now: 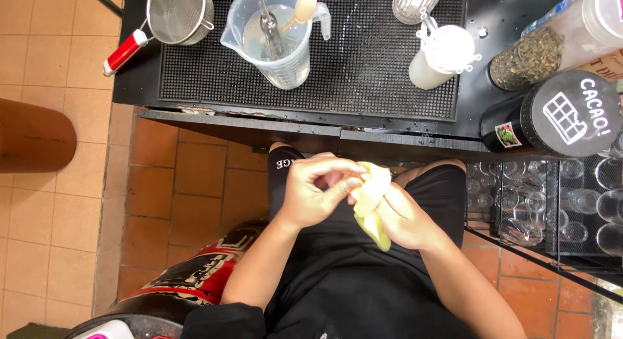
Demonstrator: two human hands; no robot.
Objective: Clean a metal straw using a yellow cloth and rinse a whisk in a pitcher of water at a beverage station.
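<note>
Our left hand [316, 195] and right hand [403, 217] together, both clamped on a soft pale-yellow cloth [372, 202] over our lap, below the black counter's [479, 86] near edge; beyond, clear plastic measuring jug [276, 43]; at far-left corner, red-handled metal sieve [170, 17].

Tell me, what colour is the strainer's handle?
Red with a white end, on the strainer handle, in the head view.

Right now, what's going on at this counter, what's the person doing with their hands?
A person in black stands at a black counter, holding a yellow cloth between both hands. The left hand pinches its upper end, while the right hand grips it from below. On the counter's rubber mat sit a clear measuring jug with utensils inside, a metal strainer and a white bottle.
</note>
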